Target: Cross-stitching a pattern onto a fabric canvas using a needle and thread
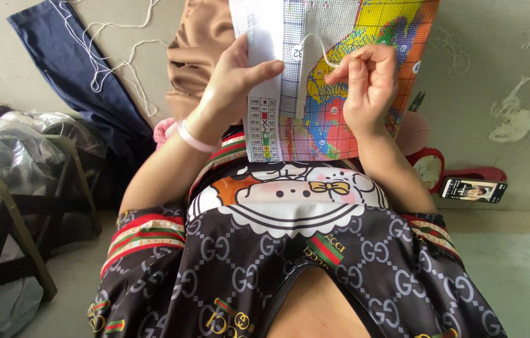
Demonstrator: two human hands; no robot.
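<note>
Left hand grips the left edge of the cross-stitch canvas, thumb across the front, holding it up over the lap. Right hand is pinched closed on a white thread looping off the canvas face; needle not discernible. Phone lies on the floor at right, navy cloth upper left.

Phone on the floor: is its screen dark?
No, the phone lies on the floor to the person's right with its screen lit, showing a picture.
</note>
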